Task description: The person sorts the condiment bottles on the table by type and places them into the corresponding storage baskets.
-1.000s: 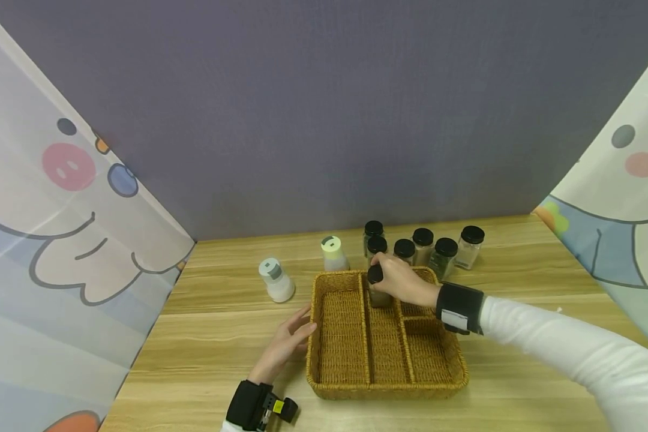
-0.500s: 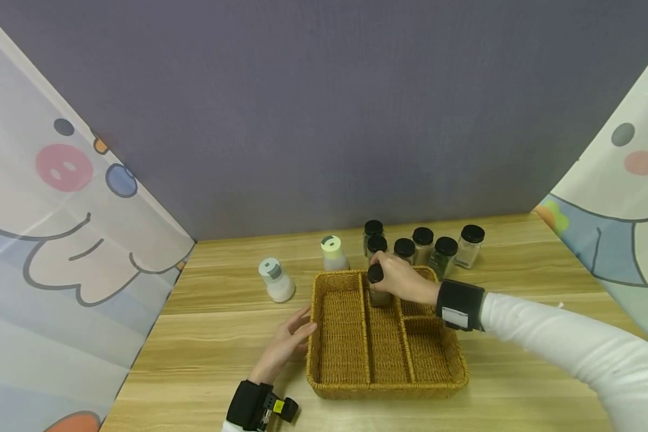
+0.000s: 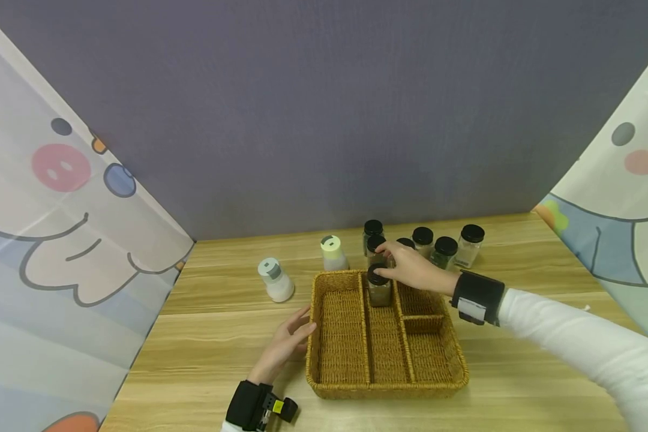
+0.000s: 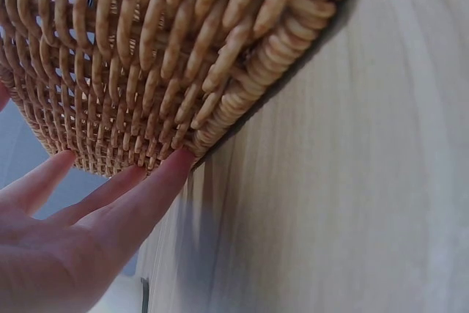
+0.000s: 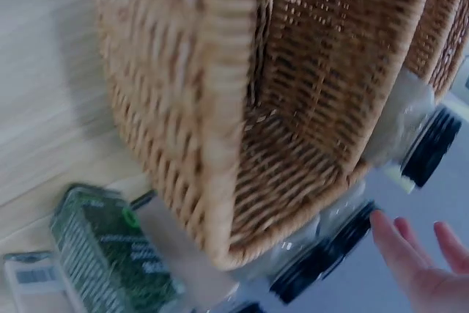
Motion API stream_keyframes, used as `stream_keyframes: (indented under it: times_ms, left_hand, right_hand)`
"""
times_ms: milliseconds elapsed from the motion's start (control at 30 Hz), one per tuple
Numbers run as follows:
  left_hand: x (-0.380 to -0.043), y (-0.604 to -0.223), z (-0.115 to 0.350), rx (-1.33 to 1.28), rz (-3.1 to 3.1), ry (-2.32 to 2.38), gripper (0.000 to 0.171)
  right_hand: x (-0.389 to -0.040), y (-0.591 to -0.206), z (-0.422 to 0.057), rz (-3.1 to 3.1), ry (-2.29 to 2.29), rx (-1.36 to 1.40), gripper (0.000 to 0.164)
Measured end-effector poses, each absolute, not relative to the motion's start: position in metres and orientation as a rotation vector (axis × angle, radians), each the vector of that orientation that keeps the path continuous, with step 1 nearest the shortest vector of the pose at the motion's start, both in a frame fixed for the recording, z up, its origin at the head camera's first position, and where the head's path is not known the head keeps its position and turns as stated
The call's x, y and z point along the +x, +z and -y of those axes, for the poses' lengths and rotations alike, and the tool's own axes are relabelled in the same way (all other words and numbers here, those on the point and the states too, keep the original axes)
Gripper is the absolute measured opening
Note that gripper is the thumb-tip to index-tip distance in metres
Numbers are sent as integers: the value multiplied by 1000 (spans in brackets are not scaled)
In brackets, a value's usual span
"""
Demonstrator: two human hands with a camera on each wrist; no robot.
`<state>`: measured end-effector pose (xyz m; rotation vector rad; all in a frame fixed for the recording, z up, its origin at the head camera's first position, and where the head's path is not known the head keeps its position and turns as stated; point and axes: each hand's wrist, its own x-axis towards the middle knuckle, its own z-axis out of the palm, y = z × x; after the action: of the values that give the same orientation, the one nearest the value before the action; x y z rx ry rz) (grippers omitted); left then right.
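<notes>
In the head view, a woven basket (image 3: 389,392) with divided compartments lies on the table. A glass jar with a black lid (image 3: 379,294) stands upright at the far end of its middle compartment. My right hand (image 3: 417,269) is over the basket's far edge, thumb by that jar's lid and fingers reaching toward a black-lidded jar (image 3: 375,259) just behind the basket. The right wrist view shows its fingers (image 5: 403,248) spread and loose, a fingertip right at a black lid. My left hand (image 3: 282,347) rests straight fingers (image 4: 139,207) against the basket's left wall.
Several more black-lidded jars stand behind the basket, including a green-filled jar (image 3: 444,254) and a clear jar (image 3: 470,246) at the right. Left of them are a bottle with a pale yellow cap (image 3: 334,254) and a bottle with a pale blue cap (image 3: 276,280). A grey panel (image 3: 324,120) rises behind.
My right hand has let go of the jar in the middle compartment and shifted slightly back and right, fingers opening. The jar stays in place. My left hand has not moved.
</notes>
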<state>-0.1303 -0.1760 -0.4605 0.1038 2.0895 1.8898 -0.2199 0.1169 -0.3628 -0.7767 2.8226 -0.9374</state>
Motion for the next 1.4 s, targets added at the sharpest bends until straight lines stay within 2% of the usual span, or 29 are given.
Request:
stream_keyframes:
  times_ms: [333, 700, 1033, 1400]
  left_hand:
    - [-130, -460, 176, 105, -2082, 1886, 63]
    - [-131, -462, 177, 110, -2075, 1886, 63]
    - [-130, -460, 176, 113, -2070, 1890, 63]
    - [-129, -458, 176, 109, -2069, 1887, 62]
  right_hand:
    - [-233, -351, -144, -2849, -1037, -757, 30]
    - [-248, -352, -174, -2913, -1038, -692, 25]
    - [-253, -348, -201, -2971, -953, -602, 29]
    - [-265, -357, -225, -3135, -1007, -641, 20]
